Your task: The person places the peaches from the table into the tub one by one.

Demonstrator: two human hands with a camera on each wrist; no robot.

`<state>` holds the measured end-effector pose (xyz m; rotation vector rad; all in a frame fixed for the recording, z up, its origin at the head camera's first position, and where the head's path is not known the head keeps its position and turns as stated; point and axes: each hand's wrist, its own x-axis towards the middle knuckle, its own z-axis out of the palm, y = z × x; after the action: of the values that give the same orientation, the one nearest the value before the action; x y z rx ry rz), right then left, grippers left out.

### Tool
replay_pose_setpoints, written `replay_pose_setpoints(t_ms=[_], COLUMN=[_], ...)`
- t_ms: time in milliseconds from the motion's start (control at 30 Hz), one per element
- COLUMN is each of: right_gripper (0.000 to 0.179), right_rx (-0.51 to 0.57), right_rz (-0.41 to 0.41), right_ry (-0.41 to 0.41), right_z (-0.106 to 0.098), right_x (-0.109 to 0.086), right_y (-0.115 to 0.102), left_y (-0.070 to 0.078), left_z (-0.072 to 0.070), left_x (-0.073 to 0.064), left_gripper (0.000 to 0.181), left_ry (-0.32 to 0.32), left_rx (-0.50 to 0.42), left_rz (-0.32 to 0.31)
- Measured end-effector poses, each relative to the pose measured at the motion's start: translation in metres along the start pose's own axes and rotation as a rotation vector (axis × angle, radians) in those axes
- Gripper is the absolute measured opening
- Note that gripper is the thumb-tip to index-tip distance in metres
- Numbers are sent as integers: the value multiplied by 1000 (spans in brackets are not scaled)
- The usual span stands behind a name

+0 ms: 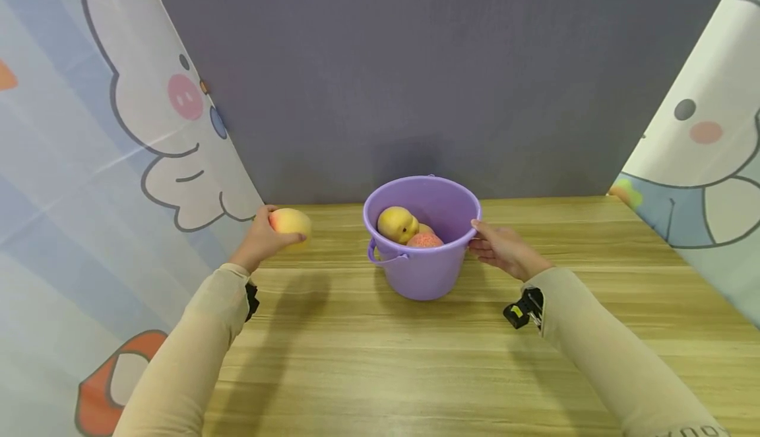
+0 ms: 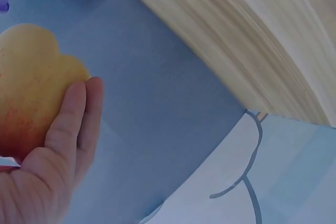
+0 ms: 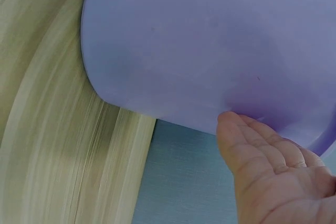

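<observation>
My left hand (image 1: 261, 239) grips a yellow peach (image 1: 291, 226) with a red blush, held up over the left part of the table. In the left wrist view the fingers (image 2: 65, 124) lie along the side of the peach (image 2: 31, 82). A purple bucket (image 1: 424, 275) stands upright toward the back of the table. Inside it are a yellow fruit (image 1: 396, 224), a reddish peach (image 1: 425, 240) and part of another yellow fruit behind. My right hand (image 1: 501, 249) holds the bucket's right rim, thumb at the edge; its fingers (image 3: 262, 145) press against the outer wall.
The bucket's purple handle (image 1: 386, 260) hangs down at its front left. A dark grey panel (image 1: 427, 74) rises behind the wood-grain table (image 1: 380, 364). Cartoon-printed curtains flank the table on the left (image 1: 77, 179) and right (image 1: 712, 179).
</observation>
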<state>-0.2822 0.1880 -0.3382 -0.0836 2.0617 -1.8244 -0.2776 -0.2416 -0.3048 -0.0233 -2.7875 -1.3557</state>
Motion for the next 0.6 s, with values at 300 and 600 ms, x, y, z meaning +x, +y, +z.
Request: replay_pose_setpoints(t_ms=[300, 600], right_gripper=[71, 73], right_rx=[6, 1], right_rz=[6, 1], right_ry=[-2, -14], right_z=[0, -1], right_x=[0, -1], right_y=[0, -1], left_y=[13, 25], left_z=[-14, -16], left_x=[-3, -3], left_gripper=[88, 90], left_ry=[91, 126], left_rx=[7, -57], left_rz=[2, 2])
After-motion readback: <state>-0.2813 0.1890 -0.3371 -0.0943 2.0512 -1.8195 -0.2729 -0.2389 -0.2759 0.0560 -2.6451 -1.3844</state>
